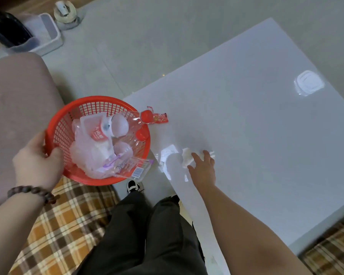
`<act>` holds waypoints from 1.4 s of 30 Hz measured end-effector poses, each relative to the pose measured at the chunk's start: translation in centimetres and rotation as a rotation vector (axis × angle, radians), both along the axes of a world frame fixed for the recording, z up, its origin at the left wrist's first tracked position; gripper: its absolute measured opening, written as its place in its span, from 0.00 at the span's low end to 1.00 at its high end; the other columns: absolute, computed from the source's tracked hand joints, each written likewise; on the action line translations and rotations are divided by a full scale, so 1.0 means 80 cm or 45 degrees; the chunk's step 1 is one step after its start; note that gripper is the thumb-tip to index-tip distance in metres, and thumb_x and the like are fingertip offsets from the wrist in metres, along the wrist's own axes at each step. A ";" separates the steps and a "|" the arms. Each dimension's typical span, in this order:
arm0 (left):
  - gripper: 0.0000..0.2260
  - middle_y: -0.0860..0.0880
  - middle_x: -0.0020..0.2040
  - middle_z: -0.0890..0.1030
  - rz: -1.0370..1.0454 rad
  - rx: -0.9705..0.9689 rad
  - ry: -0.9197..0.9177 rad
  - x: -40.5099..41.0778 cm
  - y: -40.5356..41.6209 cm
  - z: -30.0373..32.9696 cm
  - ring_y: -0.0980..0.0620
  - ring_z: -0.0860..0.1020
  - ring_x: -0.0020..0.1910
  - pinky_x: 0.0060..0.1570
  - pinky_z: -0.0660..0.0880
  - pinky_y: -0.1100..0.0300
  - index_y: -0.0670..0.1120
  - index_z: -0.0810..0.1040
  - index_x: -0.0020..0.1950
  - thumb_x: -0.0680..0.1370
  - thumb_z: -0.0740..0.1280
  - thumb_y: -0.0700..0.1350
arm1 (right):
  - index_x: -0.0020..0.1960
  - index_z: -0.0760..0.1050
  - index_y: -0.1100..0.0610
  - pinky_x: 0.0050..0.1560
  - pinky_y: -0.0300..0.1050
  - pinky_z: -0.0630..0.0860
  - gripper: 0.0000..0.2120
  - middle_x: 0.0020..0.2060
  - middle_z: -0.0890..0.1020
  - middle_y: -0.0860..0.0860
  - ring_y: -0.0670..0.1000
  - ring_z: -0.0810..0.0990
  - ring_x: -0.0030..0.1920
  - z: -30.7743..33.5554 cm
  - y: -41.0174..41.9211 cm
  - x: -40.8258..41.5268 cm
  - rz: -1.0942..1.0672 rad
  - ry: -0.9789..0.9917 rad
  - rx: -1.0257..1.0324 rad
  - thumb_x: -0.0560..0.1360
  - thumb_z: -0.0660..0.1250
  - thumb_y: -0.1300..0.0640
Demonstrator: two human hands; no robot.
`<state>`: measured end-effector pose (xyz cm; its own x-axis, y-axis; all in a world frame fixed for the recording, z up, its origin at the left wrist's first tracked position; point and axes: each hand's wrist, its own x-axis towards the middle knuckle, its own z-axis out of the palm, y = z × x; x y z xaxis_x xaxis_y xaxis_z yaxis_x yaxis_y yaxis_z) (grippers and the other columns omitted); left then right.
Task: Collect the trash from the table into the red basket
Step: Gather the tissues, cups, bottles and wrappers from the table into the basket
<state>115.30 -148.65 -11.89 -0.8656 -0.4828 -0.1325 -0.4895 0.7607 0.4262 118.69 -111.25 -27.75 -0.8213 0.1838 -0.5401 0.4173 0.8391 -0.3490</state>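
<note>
1. While the round red plastic lattice basket (72, 124), filled with crinkled clear bottles and wrappers, is gripped at its rim by the left hand (37, 161), it is held beside the glossy white table (246, 135).
2. A crumpled white tissue (188, 158) on the table's near edge is touched by the loosely spread right hand (204, 169).

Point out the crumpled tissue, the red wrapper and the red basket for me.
crumpled tissue (187, 157): head view, its white left part beside the fingers.
red wrapper (161, 118): head view, its middle, on the table.
red basket (95, 99): head view, far rim.
</note>
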 end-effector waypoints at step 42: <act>0.18 0.38 0.51 0.81 0.072 0.218 0.091 -0.052 -0.122 0.041 0.36 0.78 0.47 0.44 0.72 0.52 0.42 0.74 0.65 0.75 0.62 0.36 | 0.65 0.71 0.52 0.52 0.28 0.64 0.21 0.58 0.71 0.49 0.45 0.71 0.57 0.204 -0.273 -0.113 0.079 0.594 -0.512 0.74 0.68 0.54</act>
